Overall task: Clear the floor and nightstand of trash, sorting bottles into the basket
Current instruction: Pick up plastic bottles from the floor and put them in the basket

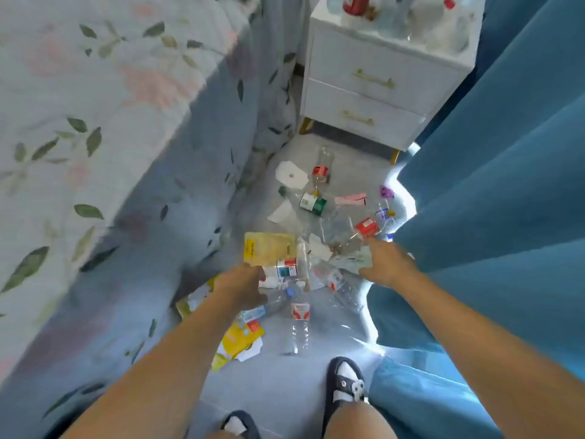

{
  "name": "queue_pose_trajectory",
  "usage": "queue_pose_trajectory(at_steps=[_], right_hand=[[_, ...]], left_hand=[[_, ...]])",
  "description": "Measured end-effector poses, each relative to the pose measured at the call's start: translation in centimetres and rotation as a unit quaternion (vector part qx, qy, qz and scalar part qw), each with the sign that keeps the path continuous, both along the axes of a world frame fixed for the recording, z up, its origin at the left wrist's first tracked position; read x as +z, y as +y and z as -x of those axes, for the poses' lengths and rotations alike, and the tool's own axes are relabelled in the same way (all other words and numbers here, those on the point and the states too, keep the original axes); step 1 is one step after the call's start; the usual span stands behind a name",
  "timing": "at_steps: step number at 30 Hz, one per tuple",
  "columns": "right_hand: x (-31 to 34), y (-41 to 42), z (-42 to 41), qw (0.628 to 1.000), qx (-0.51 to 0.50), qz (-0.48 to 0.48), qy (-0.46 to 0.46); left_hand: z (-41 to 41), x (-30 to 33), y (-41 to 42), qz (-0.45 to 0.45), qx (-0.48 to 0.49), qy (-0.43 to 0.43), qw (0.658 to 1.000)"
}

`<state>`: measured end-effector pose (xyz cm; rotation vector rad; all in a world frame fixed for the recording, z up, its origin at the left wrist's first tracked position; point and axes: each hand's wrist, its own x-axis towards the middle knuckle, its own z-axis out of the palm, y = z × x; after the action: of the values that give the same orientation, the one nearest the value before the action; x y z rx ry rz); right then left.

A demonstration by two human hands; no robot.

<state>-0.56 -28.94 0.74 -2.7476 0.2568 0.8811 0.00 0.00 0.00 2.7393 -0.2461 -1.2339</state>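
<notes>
I am bent over a narrow strip of floor (285, 381) between the bed (95, 122) on my left and a blue curtain (506, 217) on my right. My left hand (242, 285) is down in the litter, its fingers curled around a yellow packet (267, 250) whose upper part stands above my knuckles; whether it also grips the bottles beneath I cannot tell. My right hand (384, 264) reaches forward with the fingers spread loosely, touching a crumpled clear plastic bottle (343, 245), not closed on anything. Just beside my left hand lies a clear water bottle with a red and white label (299, 315), pointing towards my feet. More bottles lie farther ahead: one with a green label (311, 202) and one with a red label (367, 228). White paper scraps (291, 175) and yellow wrappers (240, 340) are scattered among them. The white nightstand (364, 99) stands at the far end, with blurred bottles on its top. No basket is in view.
</notes>
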Motion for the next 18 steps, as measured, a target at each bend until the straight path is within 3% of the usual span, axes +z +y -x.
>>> queue_pose_trajectory(at_steps=[5,9,18], right_hand=[[-17.3,-0.5,0.9,0.998,-0.055,-0.021,0.013],[-27.5,-0.6,0.1,0.999,-0.046,0.008,0.0],[-36.4,-0.4,0.7,0.999,-0.042,0.021,-0.003]], left_hand=[[0.0,-16.3,-1.9,-0.042,-0.064,0.014,0.997],[-1.4,-26.0,-2.1,-0.055,-0.102,-0.009,0.993],[2.2,-35.9,-2.6,-0.001,-0.14,-0.061,0.988]])
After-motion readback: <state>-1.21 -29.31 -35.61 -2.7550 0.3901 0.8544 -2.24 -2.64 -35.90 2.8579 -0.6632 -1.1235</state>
